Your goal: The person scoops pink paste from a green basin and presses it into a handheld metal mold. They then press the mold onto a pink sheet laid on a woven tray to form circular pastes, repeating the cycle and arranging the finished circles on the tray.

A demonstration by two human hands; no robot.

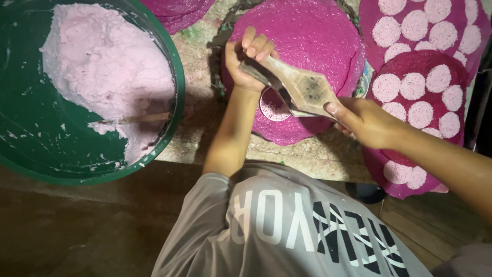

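My left hand (248, 57) grips one end of a wooden press (302, 87), a diamond-shaped paddle with a metal part under it. My right hand (361, 122) holds its other end. The press lies slanted over a round magenta mat (312, 36). Just under it a small pale pink disc (271, 106) sits on the mat's near part, partly hidden by the tool.
A big green basin (31, 128) at the left holds pale pink dough (107, 72) and a thin stick (138, 118). Magenta mats (425, 64) at the right carry several pale pink discs. A grey printed shirt (287, 225) fills the bottom, at the stone ledge (200, 56).
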